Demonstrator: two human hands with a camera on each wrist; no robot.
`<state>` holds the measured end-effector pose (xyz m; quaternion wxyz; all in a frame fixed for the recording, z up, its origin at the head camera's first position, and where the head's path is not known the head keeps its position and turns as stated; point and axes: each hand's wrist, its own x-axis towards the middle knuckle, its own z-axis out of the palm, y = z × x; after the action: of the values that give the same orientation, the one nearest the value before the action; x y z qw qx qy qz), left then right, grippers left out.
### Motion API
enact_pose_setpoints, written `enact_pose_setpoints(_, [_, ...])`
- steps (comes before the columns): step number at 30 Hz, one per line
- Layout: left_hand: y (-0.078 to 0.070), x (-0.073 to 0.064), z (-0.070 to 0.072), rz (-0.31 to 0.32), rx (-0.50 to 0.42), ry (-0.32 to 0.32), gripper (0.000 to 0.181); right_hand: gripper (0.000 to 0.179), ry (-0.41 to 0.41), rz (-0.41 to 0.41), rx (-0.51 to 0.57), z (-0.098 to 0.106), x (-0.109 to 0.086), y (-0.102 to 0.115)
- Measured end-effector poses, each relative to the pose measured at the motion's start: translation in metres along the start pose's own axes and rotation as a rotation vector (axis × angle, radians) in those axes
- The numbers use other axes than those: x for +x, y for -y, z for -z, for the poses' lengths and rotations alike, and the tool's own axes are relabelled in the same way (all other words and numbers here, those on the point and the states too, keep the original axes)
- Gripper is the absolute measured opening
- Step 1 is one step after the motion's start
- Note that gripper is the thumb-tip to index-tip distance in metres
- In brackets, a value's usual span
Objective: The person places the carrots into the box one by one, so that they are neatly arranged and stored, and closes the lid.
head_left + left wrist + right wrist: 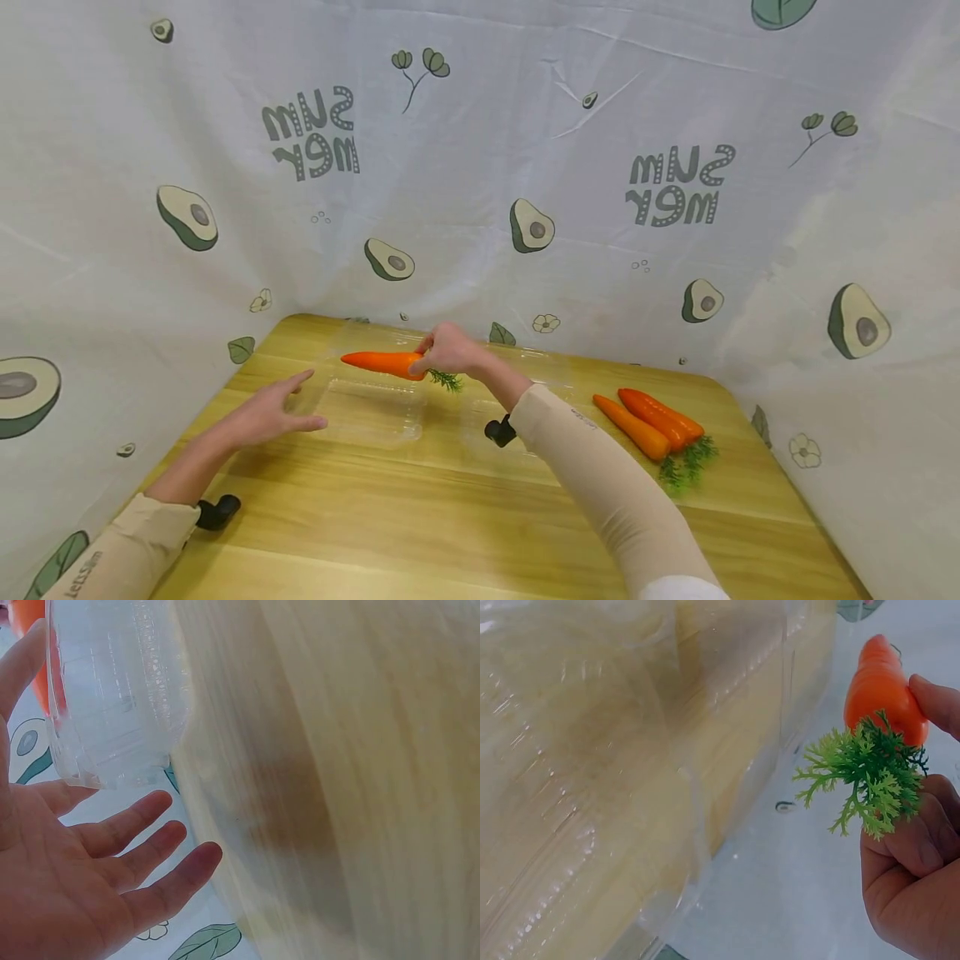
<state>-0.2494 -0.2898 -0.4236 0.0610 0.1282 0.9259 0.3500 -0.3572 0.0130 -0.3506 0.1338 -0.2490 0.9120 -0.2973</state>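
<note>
The carrot [381,362] is held above the left of two clear plastic sections [411,430], tip leftward, long axis nearly level. We see the right hand's grip [448,350] pinching its thick, leafy end; the left hand [266,412] is spread nearby. On the bench [352,517] we count apparently three more carrots [667,419].

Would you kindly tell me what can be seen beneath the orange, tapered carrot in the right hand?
A clear, rectangular plastic container shows beneath the carrot; in the head view, the carrot hides part of it.
</note>
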Motion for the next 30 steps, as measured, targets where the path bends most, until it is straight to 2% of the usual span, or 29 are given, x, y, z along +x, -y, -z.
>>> enact_pose_setpoints(9, [0.004,0.003,0.0,0.008,0.007,-0.005,0.101,0.032,0.021,0.012,-0.005,-0.014,0.018,0.005])
enact_pose_setpoints(21, [0.003,0.004,0.003,0.012,-0.006,0.0,0.1,0.033,0.041,0.013,-0.181,-0.031,0.039,0.012])
enact_pose_setpoints(30, [0.005,0.006,0.001,0.017,-0.016,0.01,0.1,0.03,0.048,-0.003,-0.257,-0.043,0.047,0.012])
